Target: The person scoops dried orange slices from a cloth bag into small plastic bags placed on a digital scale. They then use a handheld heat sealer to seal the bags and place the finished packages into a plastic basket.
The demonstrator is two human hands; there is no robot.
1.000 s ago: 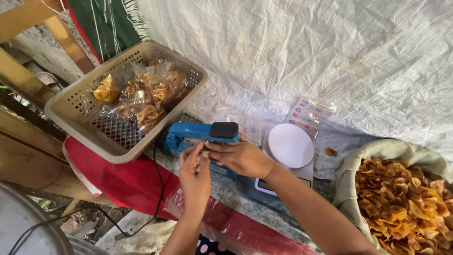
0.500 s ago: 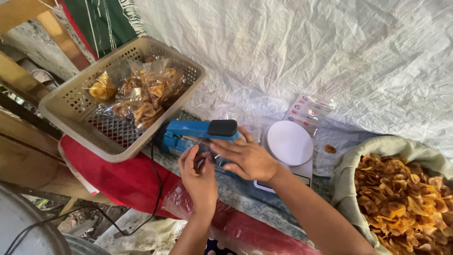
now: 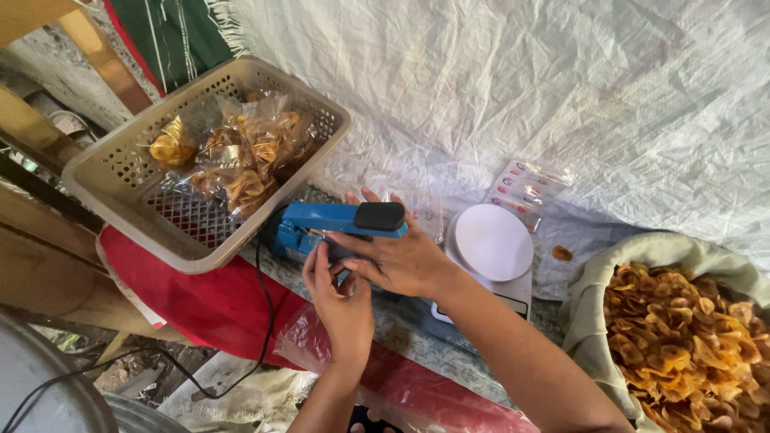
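The person's right hand (image 3: 401, 261) lies across the front of a blue heat sealer (image 3: 321, 228), just under its black handle knob (image 3: 380, 216), with the fingers spread and reaching past the sealer's raised arm; whether they pinch anything there cannot be told, since the sealer hides the fingertips. The left hand (image 3: 341, 301) comes up from below with its fingers held straight and close together, pressed against the right hand at the sealer's lower edge, and what lies between them is too hidden to make out. The sealer sits on a patterned cloth, with a black cord (image 3: 265, 313) trailing down from it over a red sheet (image 3: 200, 297). Just to its left stands a beige plastic basket (image 3: 120, 172), tilted, holding clear bags of chips (image 3: 241, 160). To the right of the sealer is a white kitchen scale (image 3: 492, 242) with a round plate, and further right an open sack of golden chips (image 3: 690, 337). A white woven tarp (image 3: 521, 80) covers the back
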